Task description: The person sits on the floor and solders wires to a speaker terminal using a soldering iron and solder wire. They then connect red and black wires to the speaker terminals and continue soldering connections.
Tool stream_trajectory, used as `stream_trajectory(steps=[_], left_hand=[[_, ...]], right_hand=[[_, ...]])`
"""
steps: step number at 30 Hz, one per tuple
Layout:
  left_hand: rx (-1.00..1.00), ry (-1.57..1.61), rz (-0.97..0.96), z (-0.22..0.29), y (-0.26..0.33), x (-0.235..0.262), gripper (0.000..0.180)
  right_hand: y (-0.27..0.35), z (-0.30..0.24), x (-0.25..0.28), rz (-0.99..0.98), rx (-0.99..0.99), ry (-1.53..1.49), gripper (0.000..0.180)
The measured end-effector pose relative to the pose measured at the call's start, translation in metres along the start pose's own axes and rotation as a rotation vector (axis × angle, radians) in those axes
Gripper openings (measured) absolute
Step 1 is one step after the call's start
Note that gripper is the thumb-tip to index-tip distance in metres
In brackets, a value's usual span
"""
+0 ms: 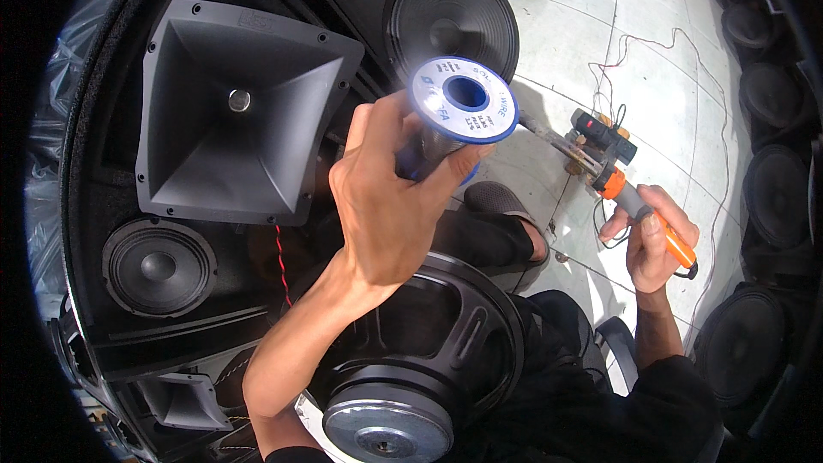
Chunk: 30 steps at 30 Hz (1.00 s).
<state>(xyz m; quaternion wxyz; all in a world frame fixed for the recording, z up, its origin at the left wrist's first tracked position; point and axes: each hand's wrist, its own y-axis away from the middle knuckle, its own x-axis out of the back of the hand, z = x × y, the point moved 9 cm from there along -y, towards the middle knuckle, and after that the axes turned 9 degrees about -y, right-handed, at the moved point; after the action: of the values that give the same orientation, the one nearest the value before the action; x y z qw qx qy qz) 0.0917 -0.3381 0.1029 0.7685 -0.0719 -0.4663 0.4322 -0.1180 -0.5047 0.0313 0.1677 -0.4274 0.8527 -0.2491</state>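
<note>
Left hand: the left hand is raised near the middle of the view, fingers curled closed around a spool of solder wire, gripping its barrel from below.
Spool: its blue-and-white flange faces the camera, with the round centre hole showing; the wound grey wire is partly hidden by the fingers.
Right hand: the right hand sits lower and to the right, well apart from the left, closed around the orange-and-grey handle of a soldering iron.
Iron: its metal tip points up and to the left, toward the spool, ending just beside a small black part with a red spot and thin wires.
In the lap: a large loudspeaker driver lies magnet-up below the left forearm, its black frame and silvery magnet plate visible.
Left of the hands: a black speaker cabinet lies open-faced, carrying a square grey horn and a small round cone speaker; a red twisted wire hangs near its edge.
Floor: pale glossy tiles, with thin wires trailing across them.
Room: more dark round speakers are lined up along the right rim, and another large cone lies above the spool.
</note>
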Motion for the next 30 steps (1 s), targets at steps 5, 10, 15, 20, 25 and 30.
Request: stream_trajectory(steps=[5, 10, 15, 20, 25, 30], left_hand=[[0.039, 0.029, -0.008, -0.001, -0.001, 0.001, 0.043], [-0.005, 0.024, 0.014, 0.005, -0.001, 0.005, 0.044], [-0.030, 0.027, 0.012, 0.005, -0.001, 0.005, 0.046], [-0.015, 0.031, -0.006, 0.004, 0.001, 0.003, 0.046], [-0.021, 0.058, 0.003, 0.002, 0.002, 0.002, 0.046], [-0.046, 0.069, 0.007, 0.002, 0.001, 0.002, 0.045]], right_hand=[[0.002, 0.006, 0.005, 0.044, -0.022, -0.084, 0.035], [0.003, 0.006, 0.007, 0.047, -0.051, -0.111, 0.036], [0.007, 0.013, 0.012, 0.147, -0.119, -0.215, 0.039], [0.007, 0.016, 0.014, 0.169, -0.140, -0.237, 0.039], [0.007, 0.019, 0.017, 0.197, -0.153, -0.248, 0.038], [0.009, 0.024, 0.020, 0.253, -0.205, -0.284, 0.038]])
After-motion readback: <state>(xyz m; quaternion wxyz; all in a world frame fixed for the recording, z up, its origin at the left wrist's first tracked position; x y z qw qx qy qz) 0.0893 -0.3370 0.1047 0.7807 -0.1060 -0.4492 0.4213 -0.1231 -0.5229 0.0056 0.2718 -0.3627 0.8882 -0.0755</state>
